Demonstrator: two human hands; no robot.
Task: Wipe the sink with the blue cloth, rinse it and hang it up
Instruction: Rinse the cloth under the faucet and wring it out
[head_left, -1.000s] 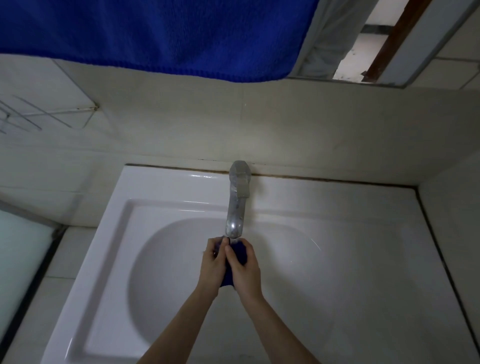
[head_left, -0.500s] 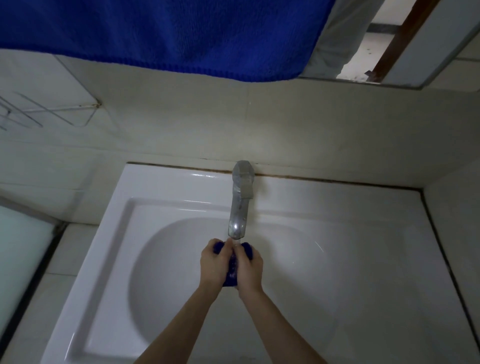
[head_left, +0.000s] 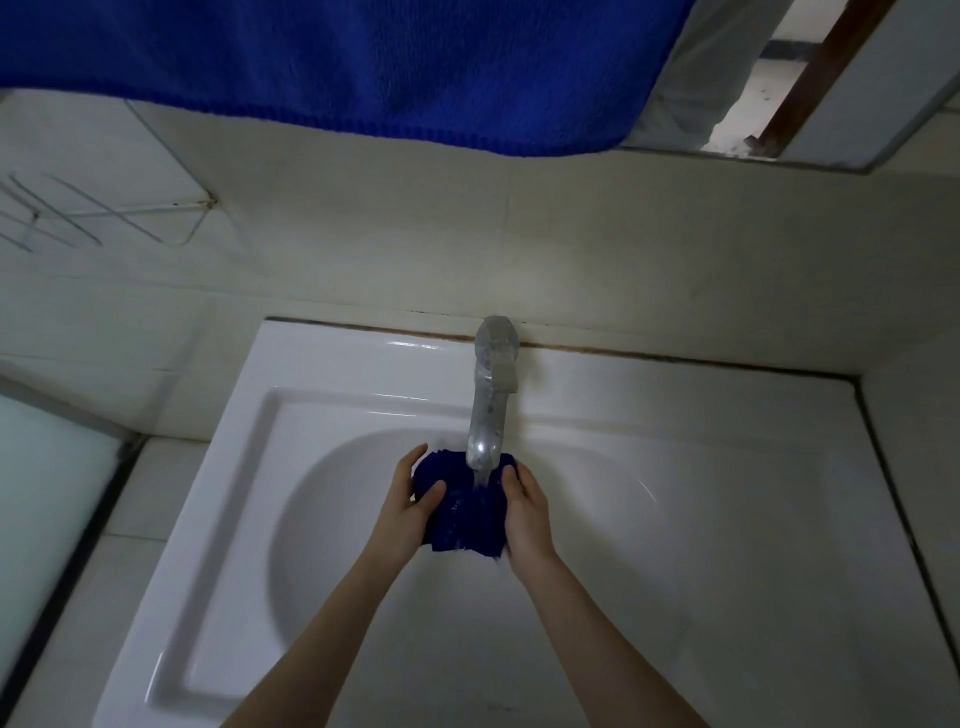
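**Blue cloth held under the running tap**

Blue cloth (head_left: 462, 525) sat bunched between both hands over the bowl of the white sink (head_left: 322, 405), just below the spout of the metal tap (head_left: 491, 395). The tap stood at the sink's twelve o'clock edge, against the tiled wall (head_left: 571, 249), with its spout reaching toward six o'clock. A thin stream of water (head_left: 480, 475) ran from the spout onto the top of the cloth.

The left hand (head_left: 410, 506) gripped the cloth from its nine o'clock side, with the thumb (head_left: 434, 491) pressed across the front and the other fingers curled round the far edge. The right hand (head_left: 527, 514) gripped it from the three o'clock side, its fingertips (head_left: 511, 475) tucked into the fabric near the stream. Both forearms came up from the six o'clock edge of the view, and the cloth's lower edge hung between the wrists.

A large blue towel (head_left: 363, 62) hung across the view at twelve o'clock, well above the sink. At about ten o'clock a thin wire rack (head_left: 104, 218) was fixed to the wall. At one o'clock, beside the towel, was a mirror (head_left: 779, 78); what it showed was too unclear to tell.
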